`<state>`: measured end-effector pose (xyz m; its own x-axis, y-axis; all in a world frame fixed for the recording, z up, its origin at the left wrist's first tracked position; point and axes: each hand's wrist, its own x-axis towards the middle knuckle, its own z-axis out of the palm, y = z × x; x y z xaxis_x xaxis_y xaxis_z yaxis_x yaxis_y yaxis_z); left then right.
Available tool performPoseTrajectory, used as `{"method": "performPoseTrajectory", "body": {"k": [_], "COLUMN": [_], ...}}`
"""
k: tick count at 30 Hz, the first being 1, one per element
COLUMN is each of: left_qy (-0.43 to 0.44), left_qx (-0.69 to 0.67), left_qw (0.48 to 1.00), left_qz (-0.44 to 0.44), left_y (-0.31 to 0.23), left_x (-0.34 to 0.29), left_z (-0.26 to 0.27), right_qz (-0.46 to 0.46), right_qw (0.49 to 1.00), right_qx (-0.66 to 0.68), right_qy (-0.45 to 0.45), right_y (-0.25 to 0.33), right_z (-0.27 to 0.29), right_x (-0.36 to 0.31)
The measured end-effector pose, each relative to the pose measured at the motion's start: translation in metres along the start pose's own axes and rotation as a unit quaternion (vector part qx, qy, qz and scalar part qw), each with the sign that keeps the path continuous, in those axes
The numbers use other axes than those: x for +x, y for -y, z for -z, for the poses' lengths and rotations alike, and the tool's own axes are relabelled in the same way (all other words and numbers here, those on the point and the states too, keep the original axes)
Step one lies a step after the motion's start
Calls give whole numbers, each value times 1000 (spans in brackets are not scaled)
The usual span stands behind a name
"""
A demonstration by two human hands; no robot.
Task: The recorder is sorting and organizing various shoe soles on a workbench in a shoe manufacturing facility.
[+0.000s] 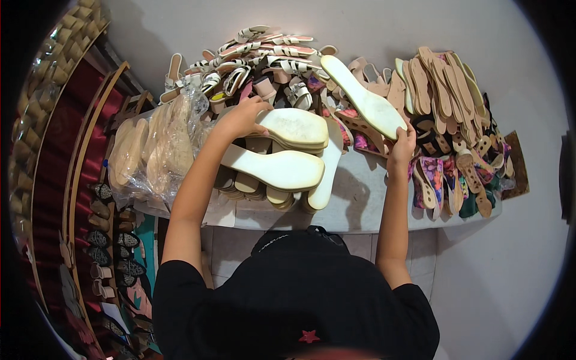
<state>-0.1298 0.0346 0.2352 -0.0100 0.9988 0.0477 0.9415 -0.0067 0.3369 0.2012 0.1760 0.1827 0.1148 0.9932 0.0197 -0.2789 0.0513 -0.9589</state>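
A long white shoe sole [363, 96] with a yellowish edge is held up in my right hand [403, 147], whose fingers pinch its wide end. The narrow end points away to the far left. My left hand [243, 118] is closed round the narrow end of a small stack of similar white soles [294, 127]. Just nearer to me, another white sole [282, 170] lies across further piled soles [249, 186]. A white sole [326, 162] lies lengthwise on a pile to the right of these stacks. Part of the held stack's narrow end is hidden by my left hand.
Strappy white sandals [240, 51] are heaped at the back. A clear plastic bag [156, 144] of beige soles lies left. Tan soles [441, 84] and floral wedge shoes [429, 174] crowd the right of the white-covered table [360, 207]. Shoe racks [75, 180] stand far left.
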Motion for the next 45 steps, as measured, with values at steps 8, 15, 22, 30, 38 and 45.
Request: {"method": "performPoseTrajectory", "body": {"k": [8, 15, 22, 30, 38, 45], "left_qy": [38, 42, -38, -36, -47, -45], "left_qx": [-24, -14, -143, -419, -359, -321], "left_qw": [999, 999, 988, 906, 929, 943], "left_qz": [-10, -16, -39, 42, 78, 79], "left_y": [8, 12, 25, 13, 42, 45], "left_x": [13, 15, -21, -75, -109, -110], "left_z": [-13, -18, 24, 38, 16, 16], "right_qz": [-19, -29, -34, -60, 42, 187], "right_qw": [1000, 998, 987, 935, 895, 812], "right_qx": [7, 49, 42, -50, -227, -391], "right_qy": [15, 39, 148, 345, 382, 391], "right_y": [-13, -8, 9, 8, 10, 21], "right_z": [16, 11, -11, -44, -55, -57], "right_x": [-13, -25, -55, -93, -120, -144]}}
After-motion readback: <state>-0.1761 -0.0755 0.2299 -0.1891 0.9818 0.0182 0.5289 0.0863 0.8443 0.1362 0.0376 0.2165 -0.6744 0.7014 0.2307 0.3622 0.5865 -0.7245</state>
